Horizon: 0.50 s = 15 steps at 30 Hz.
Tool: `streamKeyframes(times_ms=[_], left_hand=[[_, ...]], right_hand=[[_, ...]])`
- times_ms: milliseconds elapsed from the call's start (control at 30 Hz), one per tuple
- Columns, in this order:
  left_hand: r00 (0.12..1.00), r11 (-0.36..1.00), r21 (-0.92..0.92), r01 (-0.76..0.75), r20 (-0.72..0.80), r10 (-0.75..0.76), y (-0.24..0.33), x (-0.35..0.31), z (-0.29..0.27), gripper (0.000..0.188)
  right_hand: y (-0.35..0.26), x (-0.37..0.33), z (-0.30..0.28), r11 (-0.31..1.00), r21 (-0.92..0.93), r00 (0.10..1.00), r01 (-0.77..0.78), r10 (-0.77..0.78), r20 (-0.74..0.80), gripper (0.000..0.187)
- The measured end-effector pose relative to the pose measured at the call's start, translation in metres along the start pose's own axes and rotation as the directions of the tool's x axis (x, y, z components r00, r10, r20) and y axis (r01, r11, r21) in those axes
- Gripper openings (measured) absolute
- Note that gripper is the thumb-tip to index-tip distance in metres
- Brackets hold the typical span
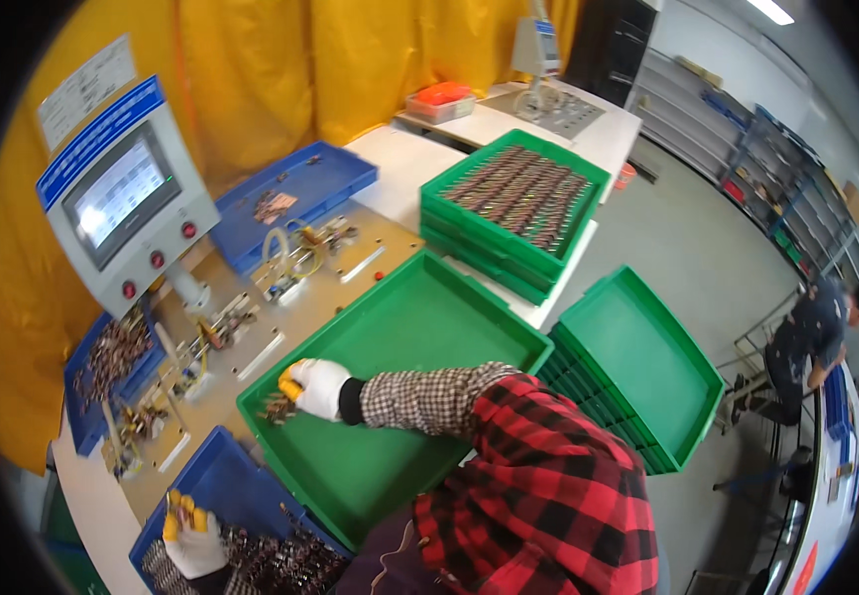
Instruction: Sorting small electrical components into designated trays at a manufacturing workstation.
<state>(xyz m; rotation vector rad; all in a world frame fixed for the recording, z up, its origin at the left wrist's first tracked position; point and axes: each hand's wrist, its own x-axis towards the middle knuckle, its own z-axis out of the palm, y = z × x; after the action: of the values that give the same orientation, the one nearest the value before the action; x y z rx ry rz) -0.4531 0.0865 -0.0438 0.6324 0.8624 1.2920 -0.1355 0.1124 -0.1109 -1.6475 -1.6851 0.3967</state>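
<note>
My right hand (318,388), in a white glove with yellow fingertips, reaches into a green tray (400,332) at its left corner. Its fingers are curled down beside a small cluster of copper-brown metal parts (278,408); whether any are pinched is hidden. At the lower left, my left hand (193,543), gloved the same way, is over a blue bin (226,466). Dark, shiny small metal parts (286,563) fill the bin's near part. The left fingers are bent together, and what they hold, if anything, is too small to make out.
A machine panel with a screen (122,193) stands left, behind small fixtures (295,260) on a metal plate. Blue trays (295,188) hold loose parts. Filled green trays (518,193) are stacked behind; more green trays (637,357) stand right. A person (811,332) works far right.
</note>
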Motion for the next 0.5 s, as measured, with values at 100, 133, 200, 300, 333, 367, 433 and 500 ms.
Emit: streamKeyframes(times_ms=[100, 133, 200, 300, 333, 367, 433, 500], left_hand=[[0.997, 0.981, -0.179, 0.071, 0.025, -0.067, -0.003, 0.004, -0.030, 0.030], [0.999, 0.983, -0.181, 0.036, -0.028, -0.042, -0.003, 0.002, -0.031, 0.030], [1.000, 0.995, -0.096, -0.028, 0.000, 0.028, -0.005, 0.000, -0.024, 0.026], [0.995, 0.995, -0.005, -0.098, 0.010, 0.098, -0.007, -0.005, -0.011, 0.023], [0.981, 0.972, 0.139, -0.188, -0.018, 0.193, -0.009, -0.007, -0.009, 0.021], [0.957, 0.921, 0.287, -0.263, -0.040, 0.286, -0.008, -0.014, -0.005, 0.019], [0.953, 0.871, 0.441, -0.219, -0.094, 0.288, -0.006, -0.019, 0.014, 0.020], [0.943, 0.833, 0.505, -0.225, -0.101, 0.316, -0.015, -0.017, 0.012, 0.021]], right_hand=[[-0.004, 0.000, 0.000, 0.998, -0.023, 0.997, -0.065, 0.066, 0.038, 0.019], [-0.005, 0.001, -0.001, 0.999, 0.001, 0.996, -0.035, 0.034, 0.083, 0.019], [-0.002, 0.001, -0.003, 0.998, -0.063, 1.000, -0.011, 0.012, 0.017, 0.018], [0.005, 0.002, 0.011, 0.996, 0.025, 0.995, 0.084, -0.082, -0.059, 0.019], [0.005, 0.004, 0.011, 0.998, 0.014, 0.996, 0.067, -0.066, -0.053, 0.016], [0.003, 0.004, 0.014, 0.999, 0.007, 0.998, 0.052, -0.052, -0.040, 0.015], [0.006, 0.002, 0.014, 0.999, 0.021, 0.999, 0.043, -0.043, -0.019, 0.015], [0.006, 0.004, 0.014, 0.999, 0.035, 0.999, 0.015, -0.014, -0.029, 0.015]])
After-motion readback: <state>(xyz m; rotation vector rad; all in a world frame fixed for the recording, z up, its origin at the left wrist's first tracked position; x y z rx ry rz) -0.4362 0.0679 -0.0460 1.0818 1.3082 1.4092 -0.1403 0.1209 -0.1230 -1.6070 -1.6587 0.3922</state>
